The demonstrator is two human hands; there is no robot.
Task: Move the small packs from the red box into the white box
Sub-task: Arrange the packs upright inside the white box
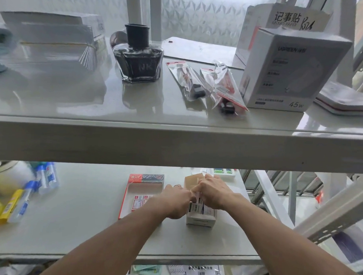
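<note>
While both hands meet over the white box [201, 218], left hand [176, 201] and right hand [214, 194] pinching one small pack [197, 197], red box [132, 192] just left.

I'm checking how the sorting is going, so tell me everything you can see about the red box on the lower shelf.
The red box is a flat, shallow carton, apparently cardboard, with a red rim and a red-and-dark printed panel at its far end. It lies open and flat on the lower shelf, just left of the white box. Inside, at least one small pack with a white and red label remains. The left hand covers its right side; whether it touches the box is unclear.
</note>
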